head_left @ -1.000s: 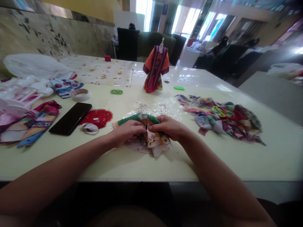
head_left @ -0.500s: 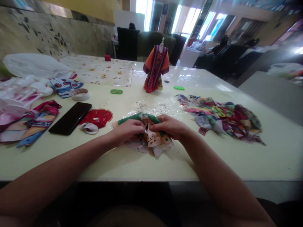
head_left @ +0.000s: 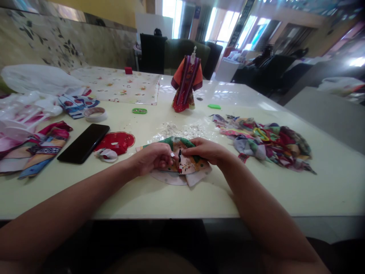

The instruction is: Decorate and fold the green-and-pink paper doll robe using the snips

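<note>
A small doll-sized garment [head_left: 188, 167] in pink and green patterned cloth lies on the table before me, with dark and coloured specks on its front and a narrow dark slit in the middle. At its right upper edge my right hand [head_left: 207, 149] pinches the cloth between thumb and fingers. My left hand [head_left: 155, 158] is closed just above the left side, a small white scrap [head_left: 172, 155] showing at its fingertips. Behind the garment, shiny bits [head_left: 182, 130] are scattered on a clear plastic sheet.
A dressed mannequin [head_left: 186, 83] stands further back. On the left are a black phone [head_left: 85, 142], a red cloth piece [head_left: 124, 141], a tape roll [head_left: 96, 114] and white plastic stands [head_left: 28, 114]. Right lies a heap of fabric scraps [head_left: 273, 142] with yellow-handled scissors [head_left: 261, 135].
My left hand has let go of the garment's edge and curled, now with a white scrap at its fingertips. The garment's front lies flatter. My right hand keeps its hold.
</note>
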Tool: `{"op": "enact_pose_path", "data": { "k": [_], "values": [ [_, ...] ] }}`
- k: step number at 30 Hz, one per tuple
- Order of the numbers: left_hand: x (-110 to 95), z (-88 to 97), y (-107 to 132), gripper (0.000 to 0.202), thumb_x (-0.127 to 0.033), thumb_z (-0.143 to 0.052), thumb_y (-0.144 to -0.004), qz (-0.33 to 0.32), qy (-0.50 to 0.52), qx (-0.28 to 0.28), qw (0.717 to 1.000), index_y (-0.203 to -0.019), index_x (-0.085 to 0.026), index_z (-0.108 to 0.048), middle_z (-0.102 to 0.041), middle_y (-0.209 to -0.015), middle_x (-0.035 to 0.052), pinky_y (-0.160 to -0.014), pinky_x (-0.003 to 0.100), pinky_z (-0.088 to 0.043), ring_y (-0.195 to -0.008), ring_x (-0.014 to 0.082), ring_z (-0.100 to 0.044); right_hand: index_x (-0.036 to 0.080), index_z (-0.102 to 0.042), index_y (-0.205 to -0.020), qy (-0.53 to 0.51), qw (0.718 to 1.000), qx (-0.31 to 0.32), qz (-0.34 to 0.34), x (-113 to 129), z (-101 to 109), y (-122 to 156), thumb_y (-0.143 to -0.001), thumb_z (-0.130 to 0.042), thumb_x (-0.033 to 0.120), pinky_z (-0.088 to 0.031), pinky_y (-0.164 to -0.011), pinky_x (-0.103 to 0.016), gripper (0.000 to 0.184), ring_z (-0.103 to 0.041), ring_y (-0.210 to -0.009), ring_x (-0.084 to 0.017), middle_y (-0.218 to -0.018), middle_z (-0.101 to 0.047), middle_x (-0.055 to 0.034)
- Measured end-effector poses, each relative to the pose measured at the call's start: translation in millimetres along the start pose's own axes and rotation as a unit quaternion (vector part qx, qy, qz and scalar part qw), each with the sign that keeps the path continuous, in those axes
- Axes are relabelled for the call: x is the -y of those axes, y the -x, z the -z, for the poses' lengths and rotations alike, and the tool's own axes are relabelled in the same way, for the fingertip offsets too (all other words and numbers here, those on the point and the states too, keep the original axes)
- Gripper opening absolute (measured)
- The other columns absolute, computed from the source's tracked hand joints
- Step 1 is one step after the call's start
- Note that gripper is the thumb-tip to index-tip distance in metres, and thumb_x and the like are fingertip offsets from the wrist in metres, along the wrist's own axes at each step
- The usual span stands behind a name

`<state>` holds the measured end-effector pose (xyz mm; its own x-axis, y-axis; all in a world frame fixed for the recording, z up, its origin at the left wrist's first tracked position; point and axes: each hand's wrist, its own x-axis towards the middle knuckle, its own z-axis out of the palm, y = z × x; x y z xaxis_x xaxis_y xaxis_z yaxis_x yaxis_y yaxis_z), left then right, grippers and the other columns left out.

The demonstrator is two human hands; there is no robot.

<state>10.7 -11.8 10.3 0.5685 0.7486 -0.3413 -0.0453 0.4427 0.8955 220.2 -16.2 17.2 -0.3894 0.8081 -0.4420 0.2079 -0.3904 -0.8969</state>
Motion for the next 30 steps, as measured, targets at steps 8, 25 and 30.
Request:
{"op": "enact_pose_path", "data": {
  "k": [8, 25, 30],
  "values": [
    [3.0, 0.1, 0.2, 0.016, -0.010, -0.065, -0.065, 0.027, 0.024, -0.007, 0.999, -0.064, -0.013, -0.050, -0.064, -0.073, 0.0050, -0.045, 0.013, -0.043, -0.054, 0.0054, -0.055, 0.017, -0.067, -0.094, 0.013, 1.000, 0.016, 0.002, 2.5, 5.0, 4.7, -0.065, -0.081, 0.029, -0.058, -0.064, -0.027, 0.034, -0.067, -0.068, -0.015, -0.081, -0.073, -0.0033],
    [12.3, -1.6, 2.8, 0.005, -0.017, -0.056, -0.068, 0.026, -0.013, 0.091, 0.995, -0.065, -0.014, -0.058, -0.039, -0.053, -0.0045, -0.037, 0.017, -0.025, -0.041, 0.0039, -0.028, 0.016, -0.068, -0.078, 0.034, 0.999, 0.004, -0.026, 2.0, 3.1, 3.9, -0.065, -0.081, 0.027, -0.055, -0.058, -0.024, 0.022, -0.064, -0.062, -0.013, -0.072, -0.071, -0.0024],
    [14.5, -9.4, 6.9, 0.008, -0.021, -0.064, -0.070, 0.071, -0.071, 0.099, 0.990, -0.070, -0.013, -0.063, -0.042, -0.051, -0.0050, -0.035, 0.017, -0.020, -0.041, 0.0038, -0.025, 0.016, -0.067, -0.079, 0.025, 0.999, 0.015, -0.037, 0.7, 2.2, 2.3, -0.065, -0.081, 0.029, -0.055, -0.054, -0.025, 0.024, -0.063, -0.057, -0.013, -0.069, -0.070, -0.0032]
  ]
}}
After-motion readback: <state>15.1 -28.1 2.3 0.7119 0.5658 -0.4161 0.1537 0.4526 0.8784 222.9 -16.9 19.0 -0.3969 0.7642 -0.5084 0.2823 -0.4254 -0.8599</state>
